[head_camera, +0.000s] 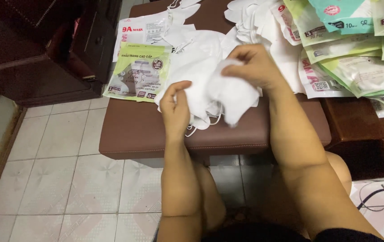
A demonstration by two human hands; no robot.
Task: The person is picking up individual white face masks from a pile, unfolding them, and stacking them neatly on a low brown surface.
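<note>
Two hands, left hand (pixel 175 105) and right hand (pixel 255 67), both pinched shut on one white mask (pixel 216 92), one green packet (pixel 139 76) beside

Both hands hold a stack of white face masks (pixel 210 92) above the brown padded stool (pixel 129 130). The left hand (pixel 175 106) pinches the stack's near edge; the right hand (pixel 253 66) grips its top. On the stool, just left of the masks, lies a green mask packet (pixel 138 77). More packets (pixel 353 49) are heaped at the stool's far right.
</note>
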